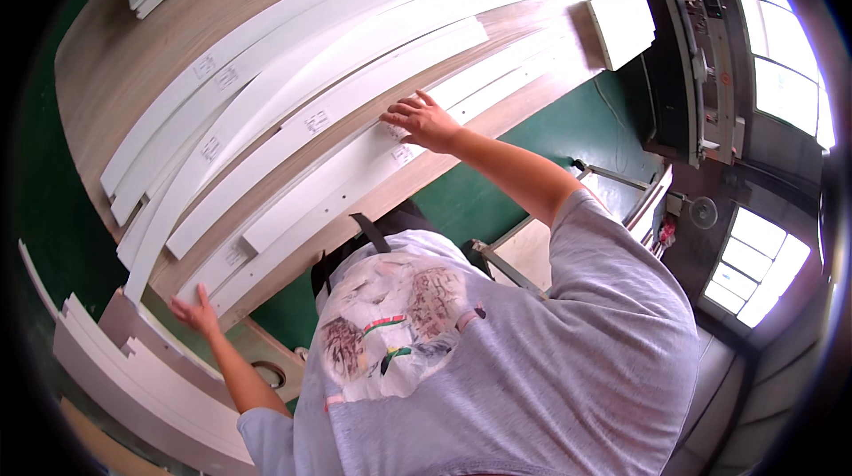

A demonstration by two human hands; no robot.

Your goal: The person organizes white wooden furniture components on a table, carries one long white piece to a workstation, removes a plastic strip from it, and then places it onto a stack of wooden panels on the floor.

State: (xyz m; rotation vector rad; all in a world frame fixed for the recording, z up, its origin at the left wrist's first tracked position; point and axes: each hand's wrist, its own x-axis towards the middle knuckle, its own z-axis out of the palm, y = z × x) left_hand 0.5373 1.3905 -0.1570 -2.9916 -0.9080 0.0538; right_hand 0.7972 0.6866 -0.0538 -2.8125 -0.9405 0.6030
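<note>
Several long white boards lie side by side on a wood-grain worktable (115,59). My right hand (422,124) rests on the near boards about midway along, palm down with fingers spread. Beneath and beside it runs a narrow white board (311,196), with small dark holes along the strip (266,265) at its near side. My left hand (197,309) is at the left end of this near group, fingers apart and thumb raised; whether it touches the board end is unclear. Farther in lies another white board (328,130) bearing a printed label.
More labelled white boards (222,77) lie across the table's far side. A short stack of white panels (621,28) sits at its right end. Long white boards (133,378) stand at lower left. A metal-framed cart (524,254) is on the green floor to my right, before dark machinery (670,68).
</note>
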